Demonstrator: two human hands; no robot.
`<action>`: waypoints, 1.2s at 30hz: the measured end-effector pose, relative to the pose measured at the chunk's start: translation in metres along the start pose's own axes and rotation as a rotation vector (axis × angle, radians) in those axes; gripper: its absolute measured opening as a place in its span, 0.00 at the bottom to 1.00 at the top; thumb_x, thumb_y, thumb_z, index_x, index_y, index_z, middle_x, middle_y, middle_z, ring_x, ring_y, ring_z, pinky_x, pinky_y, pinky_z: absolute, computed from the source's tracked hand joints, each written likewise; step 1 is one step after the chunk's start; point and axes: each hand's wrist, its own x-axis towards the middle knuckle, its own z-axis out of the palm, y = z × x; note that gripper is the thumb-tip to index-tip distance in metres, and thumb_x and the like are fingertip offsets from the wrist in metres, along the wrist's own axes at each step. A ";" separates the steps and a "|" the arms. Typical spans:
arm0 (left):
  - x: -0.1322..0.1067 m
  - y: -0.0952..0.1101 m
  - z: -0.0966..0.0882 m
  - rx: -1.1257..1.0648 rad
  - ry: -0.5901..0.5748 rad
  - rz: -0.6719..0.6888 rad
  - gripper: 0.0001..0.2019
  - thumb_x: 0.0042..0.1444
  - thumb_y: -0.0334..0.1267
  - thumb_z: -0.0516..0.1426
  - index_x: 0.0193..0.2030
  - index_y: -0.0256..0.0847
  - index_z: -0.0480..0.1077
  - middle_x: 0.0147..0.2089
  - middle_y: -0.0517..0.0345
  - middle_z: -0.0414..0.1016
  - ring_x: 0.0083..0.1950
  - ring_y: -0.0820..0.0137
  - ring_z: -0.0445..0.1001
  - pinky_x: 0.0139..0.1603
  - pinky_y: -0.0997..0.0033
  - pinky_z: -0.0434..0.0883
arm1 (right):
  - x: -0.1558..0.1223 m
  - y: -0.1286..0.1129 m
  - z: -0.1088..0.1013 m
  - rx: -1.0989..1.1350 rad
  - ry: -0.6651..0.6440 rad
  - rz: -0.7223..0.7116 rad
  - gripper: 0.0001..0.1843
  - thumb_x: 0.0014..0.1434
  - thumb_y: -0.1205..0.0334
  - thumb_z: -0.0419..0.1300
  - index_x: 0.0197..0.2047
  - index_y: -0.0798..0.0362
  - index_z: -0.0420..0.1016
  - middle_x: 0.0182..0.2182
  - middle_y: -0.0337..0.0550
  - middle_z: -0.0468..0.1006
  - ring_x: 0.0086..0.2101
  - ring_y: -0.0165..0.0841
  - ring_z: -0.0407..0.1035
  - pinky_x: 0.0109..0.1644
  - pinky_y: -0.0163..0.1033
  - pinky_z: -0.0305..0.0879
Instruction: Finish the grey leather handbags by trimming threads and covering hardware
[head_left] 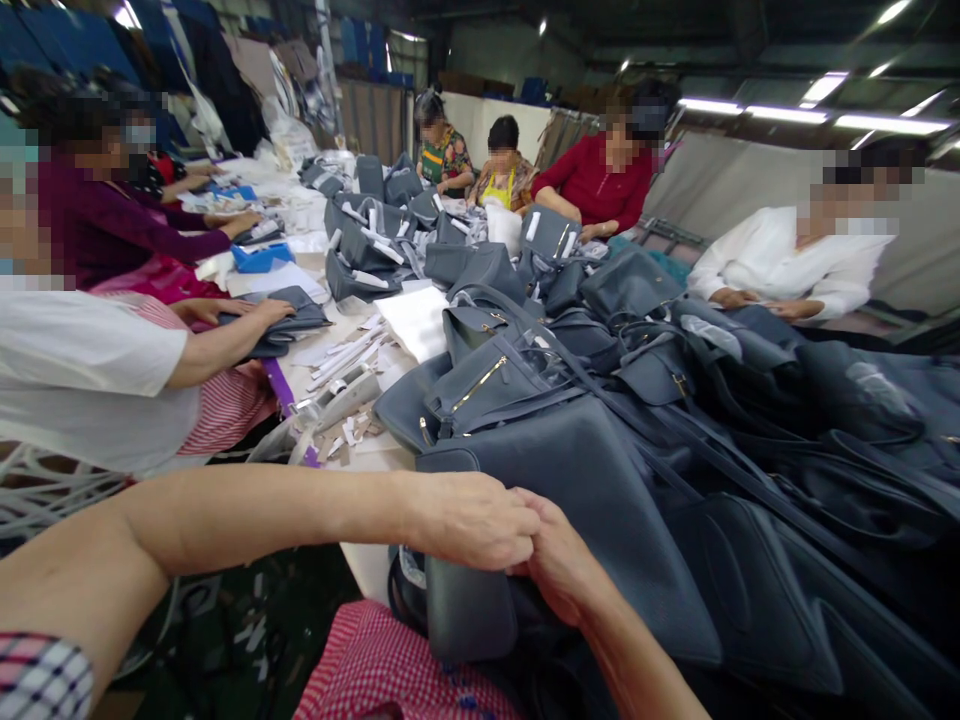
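Dark grey bag [559,450] lies by the meeting left hand [472,520] and right hand [559,555], fingers curled, pinching what I cannot tell.

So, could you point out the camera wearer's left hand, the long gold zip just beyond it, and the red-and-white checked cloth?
Left hand [476,520]: head view, back of the hand.
Gold zip [480,385]: head view, midway along its line.
Checked cloth [394,660]: head view, middle of its visible part.
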 end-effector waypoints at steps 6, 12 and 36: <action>-0.006 0.003 0.002 0.045 0.020 0.004 0.12 0.62 0.28 0.52 0.28 0.41 0.68 0.34 0.51 0.75 0.37 0.64 0.72 0.33 0.63 0.65 | 0.000 -0.002 -0.001 0.017 -0.022 0.001 0.20 0.43 0.48 0.69 0.25 0.52 0.65 0.18 0.30 0.66 0.18 0.22 0.59 0.22 0.29 0.58; -0.020 -0.003 0.009 0.056 -0.008 -0.087 0.08 0.63 0.31 0.54 0.31 0.41 0.68 0.37 0.54 0.75 0.37 0.66 0.70 0.35 0.66 0.66 | 0.002 0.002 0.001 -0.015 -0.084 -0.031 0.24 0.49 0.39 0.66 0.30 0.51 0.66 0.20 0.31 0.69 0.21 0.24 0.63 0.24 0.30 0.64; -0.055 -0.001 0.031 -0.116 0.185 -0.298 0.08 0.64 0.28 0.52 0.33 0.41 0.61 0.32 0.58 0.67 0.34 0.69 0.63 0.36 0.71 0.62 | -0.004 0.001 0.011 -0.029 -0.110 -0.031 0.27 0.48 0.36 0.66 0.31 0.51 0.64 0.22 0.32 0.72 0.22 0.29 0.72 0.26 0.32 0.68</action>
